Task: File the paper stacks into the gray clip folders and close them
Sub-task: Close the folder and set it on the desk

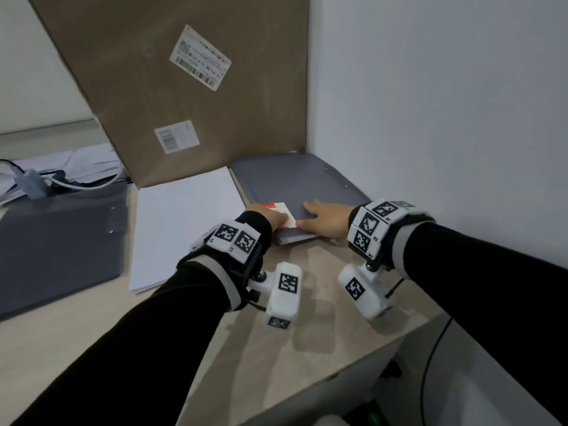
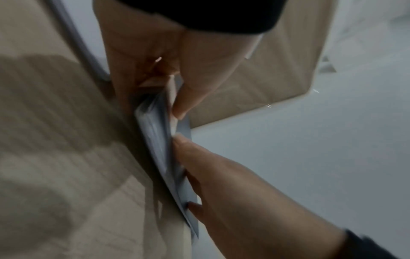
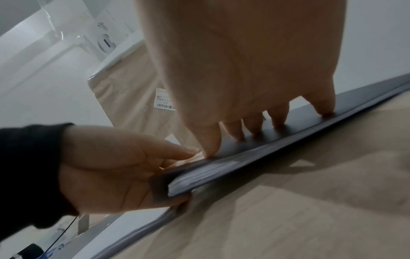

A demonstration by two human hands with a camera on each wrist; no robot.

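at the tabletop's right edge, her left hand (image 1: pixel 270 218) pinches the flat gray plastic clip folder's (image 1: pixel 295 182) corner; right hand (image 1: pixel 325 219) presses flat-fingered. sheets might slide out if lifted.

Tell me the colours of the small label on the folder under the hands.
The label is white with a red strip along one edge; the head view shows it best.

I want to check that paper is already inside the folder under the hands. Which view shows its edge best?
The right wrist view: white sheet edges show between the gray folder covers. The left wrist view shows them blurred; the head view mostly shows the top cover.
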